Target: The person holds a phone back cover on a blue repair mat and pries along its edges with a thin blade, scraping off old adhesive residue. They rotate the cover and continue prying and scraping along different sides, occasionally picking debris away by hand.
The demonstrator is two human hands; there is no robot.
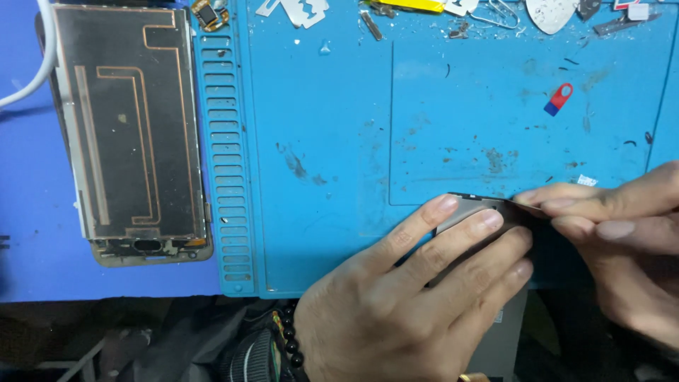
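Observation:
My left hand (pixel 417 290) lies with its fingers spread flat over a thin dark rectangular panel (pixel 472 206) at the near edge of the blue work mat (pixel 325 127). My right hand (pixel 615 233) comes in from the right and pinches the panel's far right corner between thumb and fingertips. Most of the panel is hidden under my fingers. An opened phone frame (pixel 127 127), with a dark foil-covered back and copper traces, lies far left on the purple surface, away from both hands.
A small red and blue tab (pixel 559 99) lies on the mat's right part. Razor blades (pixel 304 10), a paper clip (pixel 495 13), a white pick (pixel 552 14) and small parts line the far edge. A white cable (pixel 32 71) runs at upper left.

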